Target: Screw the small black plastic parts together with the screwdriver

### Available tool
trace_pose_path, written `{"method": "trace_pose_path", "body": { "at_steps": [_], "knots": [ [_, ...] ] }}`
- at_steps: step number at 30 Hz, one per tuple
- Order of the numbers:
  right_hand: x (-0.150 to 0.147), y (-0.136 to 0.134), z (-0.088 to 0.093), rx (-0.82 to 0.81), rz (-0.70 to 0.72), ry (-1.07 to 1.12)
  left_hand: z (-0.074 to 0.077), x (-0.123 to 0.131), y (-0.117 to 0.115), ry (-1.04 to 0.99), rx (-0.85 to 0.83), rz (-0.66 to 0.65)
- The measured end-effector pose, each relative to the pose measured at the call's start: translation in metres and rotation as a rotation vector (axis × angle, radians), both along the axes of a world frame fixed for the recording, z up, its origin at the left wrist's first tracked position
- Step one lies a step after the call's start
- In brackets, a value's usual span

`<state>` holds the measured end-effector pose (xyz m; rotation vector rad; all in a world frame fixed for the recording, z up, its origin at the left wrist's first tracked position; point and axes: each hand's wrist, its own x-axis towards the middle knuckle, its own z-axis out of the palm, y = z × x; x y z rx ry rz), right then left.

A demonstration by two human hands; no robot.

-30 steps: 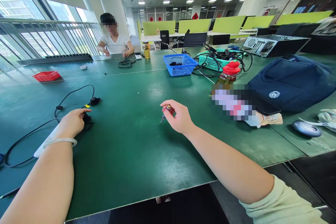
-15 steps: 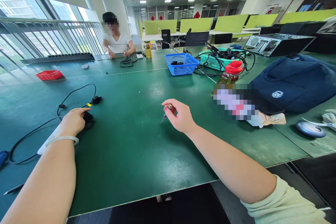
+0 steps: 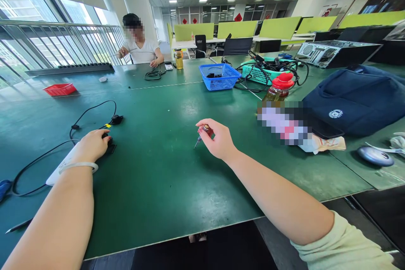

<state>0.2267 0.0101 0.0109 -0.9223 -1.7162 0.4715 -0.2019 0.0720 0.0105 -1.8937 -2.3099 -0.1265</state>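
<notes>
My right hand point(image 3: 218, 141) hovers over the green table point(image 3: 164, 177), its fingers pinched on a small screwdriver point(image 3: 200, 136) whose tip points down and left. At the left, my left hand point(image 3: 91, 145) rests curled over a small black part point(image 3: 109, 143) that lies at the end of a black cable point(image 3: 85, 116). A white flat object point(image 3: 60, 171) sits under that wrist, which wears a pale bangle. How the left fingers grip the part is hidden.
A blue basket point(image 3: 218, 76), a teal basket of cables point(image 3: 262, 71), a red-capped bottle point(image 3: 278, 88), a navy bag point(image 3: 354, 99) and a mouse point(image 3: 375, 156) lie to the right. A red tray point(image 3: 60, 89) sits far left. Another person point(image 3: 139, 48) is seated at the far end.
My left hand has slid a little right and forward onto the black part. The right hand has barely moved. The person at the far end has raised a hand.
</notes>
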Motion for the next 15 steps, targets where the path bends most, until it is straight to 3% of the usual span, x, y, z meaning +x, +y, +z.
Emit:
{"method": "trace_pose_path", "body": {
  "at_steps": [15],
  "knots": [
    [0.0002,0.0005,-0.0004,-0.005,0.003,0.001,-0.001,0.0028,0.0012,-0.031,-0.012,0.041]
  ]
}}
